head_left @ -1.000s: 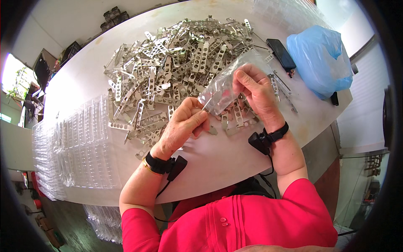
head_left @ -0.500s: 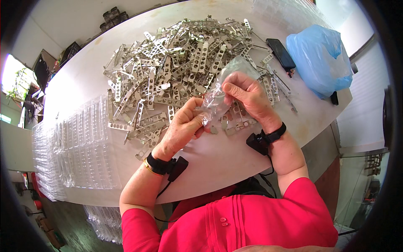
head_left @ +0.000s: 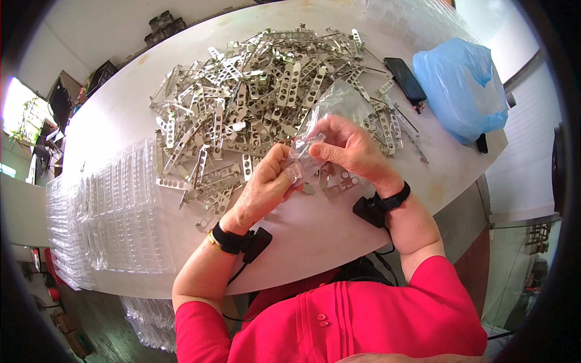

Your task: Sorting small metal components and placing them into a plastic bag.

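A clear plastic bag is held between my two hands, in front of a large pile of flat metal brackets with round holes. My left hand is closed, pinching the near end of the bag between thumb and fingers. My right hand grips the bag a little farther up, its thumb pressed against the crumpled film and its fingers curled behind. Whether anything lies inside the bag, I cannot tell. The far end of the bag spreads loosely over the pile's right side.
Stacked clear plastic trays stand at the left of the white table. On the right lie a black phone and a blue plastic bag. More clear plastic sits at the far right edge.
My right hand has come down and left along the clear bag, closer to my left hand. More of the bag's far end shows. My left hand has barely moved.
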Action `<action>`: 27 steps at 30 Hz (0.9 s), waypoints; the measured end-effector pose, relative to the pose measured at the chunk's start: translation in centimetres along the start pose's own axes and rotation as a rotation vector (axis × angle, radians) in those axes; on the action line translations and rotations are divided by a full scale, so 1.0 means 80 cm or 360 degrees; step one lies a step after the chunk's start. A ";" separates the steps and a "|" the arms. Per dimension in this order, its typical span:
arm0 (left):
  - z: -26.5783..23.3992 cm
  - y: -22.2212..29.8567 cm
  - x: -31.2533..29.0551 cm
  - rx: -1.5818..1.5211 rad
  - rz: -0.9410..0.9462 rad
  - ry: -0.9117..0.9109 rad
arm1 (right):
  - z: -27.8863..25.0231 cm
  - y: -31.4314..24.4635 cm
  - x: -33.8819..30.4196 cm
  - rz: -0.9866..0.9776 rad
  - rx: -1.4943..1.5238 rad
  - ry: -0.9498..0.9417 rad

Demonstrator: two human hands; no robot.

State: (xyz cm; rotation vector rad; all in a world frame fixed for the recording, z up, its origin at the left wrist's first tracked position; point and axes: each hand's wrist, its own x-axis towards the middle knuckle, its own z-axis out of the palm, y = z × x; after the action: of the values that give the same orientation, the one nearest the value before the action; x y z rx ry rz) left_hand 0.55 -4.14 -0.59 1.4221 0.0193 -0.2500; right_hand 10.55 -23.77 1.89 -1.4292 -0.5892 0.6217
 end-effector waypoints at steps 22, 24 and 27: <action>0.005 0.004 -0.004 0.0164 0.0227 0.0010 | 0.014 0.014 -0.004 0.0078 -0.0160 -0.0250; 0.010 0.011 -0.007 0.0123 0.0218 0.0020 | 0.015 0.004 -0.006 0.0169 -0.0240 -0.0275; 0.015 0.013 -0.008 0.0014 0.0236 0.0003 | 0.020 0.001 -0.007 0.0251 -0.0270 -0.0272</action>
State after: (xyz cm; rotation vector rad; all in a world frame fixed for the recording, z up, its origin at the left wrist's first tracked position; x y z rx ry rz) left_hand -0.06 -5.08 0.69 1.4254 -0.0856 -0.1262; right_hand 9.04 -23.05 1.93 -1.6023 -0.6805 0.8411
